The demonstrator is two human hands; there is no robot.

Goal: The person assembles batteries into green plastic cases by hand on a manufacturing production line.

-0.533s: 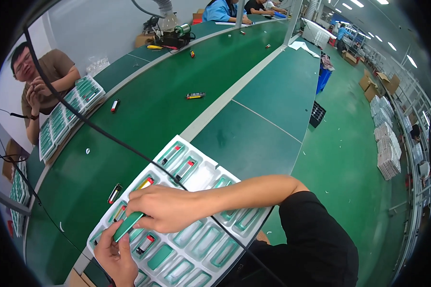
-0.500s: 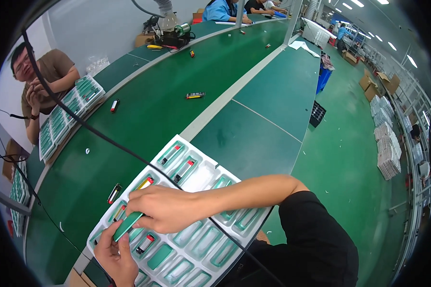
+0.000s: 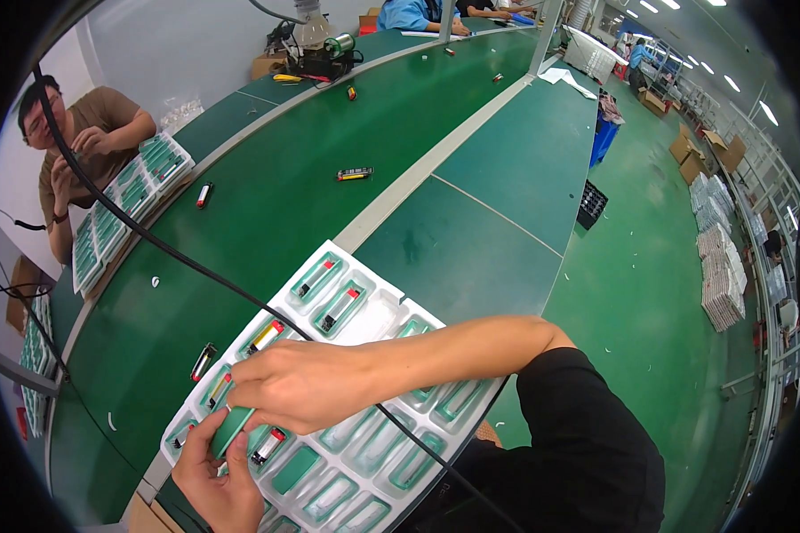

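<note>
Between my hands is a flat green rectangular piece (image 3: 232, 430), tilted above a white moulded tray (image 3: 384, 322). My left hand (image 3: 215, 480) pinches its lower part between thumb and fingers. My right hand (image 3: 295, 384) reaches across the tray, with curled fingers at the piece's upper end; its fingertips are partly hidden. Several tray pockets hold small slim assemblies with red ends, such as a red-and-black one (image 3: 268, 446) beside my hands and a yellow one (image 3: 265, 338) beyond them. Another green piece (image 3: 296, 469) lies in a near pocket.
A green conveyor belt (image 3: 267, 222) curves past the tray, carrying loose assemblies, one (image 3: 204, 362) close to the tray. A black cable (image 3: 213, 276) hangs across the view. Opposite, a person (image 3: 98, 133) works behind another filled tray (image 3: 124, 209). Green tabletop (image 3: 471, 240) extends beyond my tray.
The green piece has tipped a little more upright between my hands. Loose assemblies on the belt appear slightly farther left. The person opposite has shifted their hands.
</note>
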